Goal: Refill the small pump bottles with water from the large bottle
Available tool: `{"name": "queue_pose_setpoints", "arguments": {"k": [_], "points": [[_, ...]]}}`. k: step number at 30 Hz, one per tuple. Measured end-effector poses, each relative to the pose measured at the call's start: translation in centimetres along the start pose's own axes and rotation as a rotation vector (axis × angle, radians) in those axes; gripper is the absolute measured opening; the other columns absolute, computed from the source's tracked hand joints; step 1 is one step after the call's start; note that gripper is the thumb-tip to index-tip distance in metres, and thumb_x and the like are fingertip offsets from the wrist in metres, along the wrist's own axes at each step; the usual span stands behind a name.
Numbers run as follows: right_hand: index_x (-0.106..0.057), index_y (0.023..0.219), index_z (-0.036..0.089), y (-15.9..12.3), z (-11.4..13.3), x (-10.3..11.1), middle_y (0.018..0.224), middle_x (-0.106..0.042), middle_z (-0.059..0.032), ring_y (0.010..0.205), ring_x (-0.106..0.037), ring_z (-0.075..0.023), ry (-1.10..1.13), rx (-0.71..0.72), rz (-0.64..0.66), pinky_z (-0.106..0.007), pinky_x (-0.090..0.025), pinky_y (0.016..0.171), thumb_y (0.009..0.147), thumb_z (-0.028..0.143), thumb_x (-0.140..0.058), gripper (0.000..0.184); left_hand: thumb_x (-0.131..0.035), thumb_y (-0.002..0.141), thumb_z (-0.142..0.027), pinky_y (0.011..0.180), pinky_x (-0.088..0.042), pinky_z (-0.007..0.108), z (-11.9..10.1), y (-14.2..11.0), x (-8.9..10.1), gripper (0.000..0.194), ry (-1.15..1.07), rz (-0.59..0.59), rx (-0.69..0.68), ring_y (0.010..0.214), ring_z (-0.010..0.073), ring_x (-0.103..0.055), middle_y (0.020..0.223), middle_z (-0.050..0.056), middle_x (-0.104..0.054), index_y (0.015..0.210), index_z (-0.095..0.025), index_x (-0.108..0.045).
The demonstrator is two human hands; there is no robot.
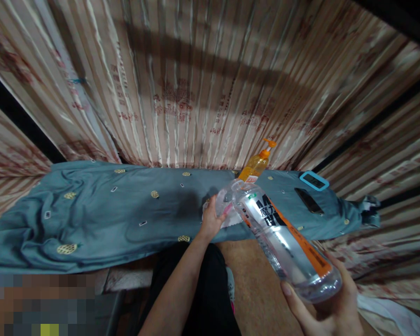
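Observation:
A large clear plastic bottle (pixel 283 238) with a silver and orange label lies tilted across the view. My right hand (pixel 331 310) is closed around its base at the lower right. The bottle's upper end points up and left, over a small clear plastic container (pixel 227 193). My left hand (pixel 212 219) grips that container, with the thumb along its side. Something pink shows near the left fingertips. Whether liquid is running from the bottle cannot be made out. Beneath the container lies a white tissue (pixel 234 220). Just behind stands a pump bottle (pixel 256 166) of orange-yellow liquid.
A grey-blue cloth (pixel 101 210) with pineapple prints covers the long narrow surface before me. Towards its right end lie a blue-framed device (pixel 314 181) and a dark phone (pixel 308 200). Pleated patterned curtains (pixel 189 93) hang behind, with dark poles at both sides.

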State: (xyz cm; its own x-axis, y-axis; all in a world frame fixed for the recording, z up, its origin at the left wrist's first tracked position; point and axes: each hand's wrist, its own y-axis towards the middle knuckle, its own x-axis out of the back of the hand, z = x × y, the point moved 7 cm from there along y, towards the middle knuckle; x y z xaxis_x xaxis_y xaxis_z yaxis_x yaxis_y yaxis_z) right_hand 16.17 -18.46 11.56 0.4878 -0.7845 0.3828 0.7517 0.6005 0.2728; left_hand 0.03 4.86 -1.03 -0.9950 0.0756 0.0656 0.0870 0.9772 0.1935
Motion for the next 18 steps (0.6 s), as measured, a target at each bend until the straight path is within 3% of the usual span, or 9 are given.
{"name": "queue_pose_setpoints", "arguments": {"k": [5, 11, 18], "points": [[-0.037, 0.151, 0.019, 0.10, -0.58, -0.01, 0.143, -0.053, -0.0198, 0.122, -0.058, -0.0367, -0.008, 0.049, 0.018, -0.060, -0.044, 0.105, 0.057, 0.067, -0.079, 0.113, -0.077, 0.067, -0.014, 0.103, -0.049, 0.038, 0.14, 0.04, 0.09, 0.061, -0.029, -0.024, -0.011, 0.114, 0.0264, -0.063, 0.122, 0.005, -0.070, 0.124, -0.026, -0.057], [-0.037, 0.151, 0.020, 0.12, -0.99, 0.23, 0.134, -0.059, -0.0175, 0.104, -0.066, -0.0290, -0.073, 0.141, 0.014, -0.048, -0.056, 0.088, 0.064, 0.063, -0.078, 0.106, -0.076, 0.070, -0.019, 0.099, -0.051, 0.038, -0.35, 0.00, 0.10, 0.057, -0.022, -0.017, -0.039, 0.108, 0.0256, -0.065, 0.117, 0.005, -0.071, 0.123, -0.025, -0.056], [-0.035, 0.152, 0.019, -0.04, -0.64, 0.05, 0.135, -0.057, -0.0195, 0.106, -0.064, -0.0317, -0.028, 0.023, 0.014, -0.057, -0.051, 0.096, 0.056, 0.067, -0.080, 0.116, -0.075, 0.071, -0.018, 0.098, -0.050, 0.036, -0.49, -0.13, 0.12, 0.056, 0.007, -0.011, 0.011, 0.110, 0.0259, -0.066, 0.118, 0.006, -0.071, 0.123, -0.024, -0.056]]}}
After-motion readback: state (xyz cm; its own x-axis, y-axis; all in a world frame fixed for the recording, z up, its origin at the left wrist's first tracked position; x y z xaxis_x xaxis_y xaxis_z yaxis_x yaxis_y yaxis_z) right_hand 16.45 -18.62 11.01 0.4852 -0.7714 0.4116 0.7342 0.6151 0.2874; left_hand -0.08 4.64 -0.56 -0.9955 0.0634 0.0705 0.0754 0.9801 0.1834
